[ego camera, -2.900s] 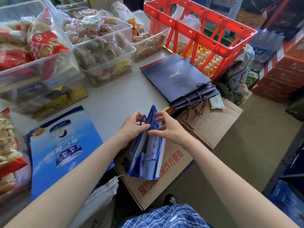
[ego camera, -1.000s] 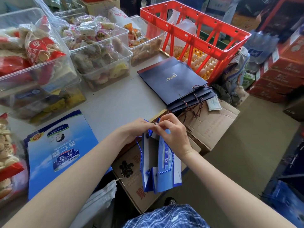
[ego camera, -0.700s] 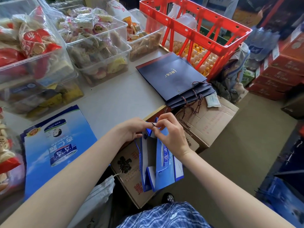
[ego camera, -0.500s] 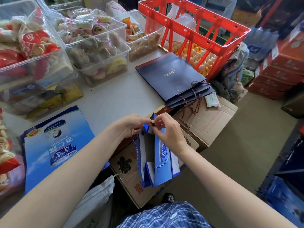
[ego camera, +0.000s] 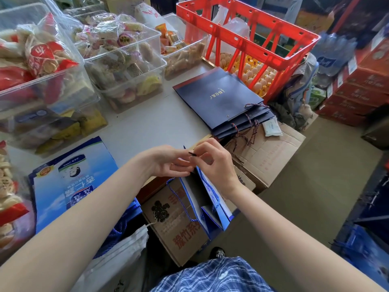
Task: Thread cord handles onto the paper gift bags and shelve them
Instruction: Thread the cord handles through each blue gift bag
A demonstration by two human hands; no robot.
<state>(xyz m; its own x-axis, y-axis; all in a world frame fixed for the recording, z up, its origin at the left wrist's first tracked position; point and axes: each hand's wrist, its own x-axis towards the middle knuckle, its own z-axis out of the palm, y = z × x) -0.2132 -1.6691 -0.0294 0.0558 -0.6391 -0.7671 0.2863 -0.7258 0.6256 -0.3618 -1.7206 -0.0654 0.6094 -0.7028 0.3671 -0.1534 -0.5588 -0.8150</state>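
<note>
Threading the cord end at the mouth of the blue gift bag

I hold the one blue gift bag [ego camera: 207, 204] mouth-up between both hands, off the table edge and above the flattened cardboard [ego camera: 172, 226], so its top hem faces me; my left hand [ego camera: 168, 162] pinches that rim to steady it, while my right hand [ego camera: 212, 163] has thumb and forefinger closed on the dark tip of the cord [ego camera: 192, 153], raised as if to aim it at a hole I cannot see. One cord handle [ego camera: 181, 202] already hangs down the bag's left side, so I judge this the second. A stack of about four navy gift bags [ego camera: 219, 98], cords on, lies flat on the table [ego camera: 147, 127] by one red crate [ego camera: 246, 36].
</note>
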